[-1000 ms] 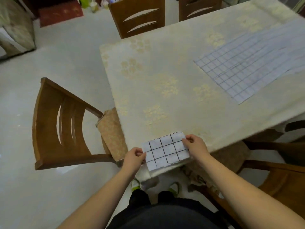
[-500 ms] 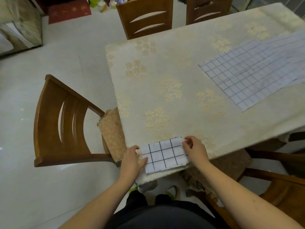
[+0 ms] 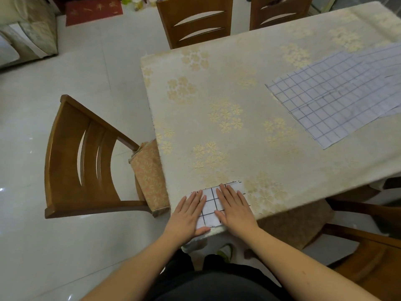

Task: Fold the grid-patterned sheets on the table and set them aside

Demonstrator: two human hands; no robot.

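- The small folded white paper sheet with a black grid [image 3: 210, 205] lay flat at the near corner of the table, directly under both palms, its near edge about level with the table's edge.
- The left hand [image 3: 188, 213] rested on the sheet's left part with fingers straight and together, thumb along the near edge; it gripped nothing, only pressed down.
- The right hand [image 3: 233, 208] lay flat over the sheet's right part, fingers extended toward the far edge, likewise pressing and not curled round anything.
- Only a strip of grid showed between the two hands; the rest sat beneath them, which suggested the palms were there to flatten the folds.
- Beyond the fingertips stretched the cream tablecloth with gold flower clusters [image 3: 227, 88].
- Well away to the right of the right hand lay the large unfolded grid-patterned sheets [image 3: 334, 101], overlapping one another, not yet folded.
- To the left of the left hand stood a brown wooden chair with a curved slatted back [image 3: 73, 161], its cushioned seat tucked against the table.
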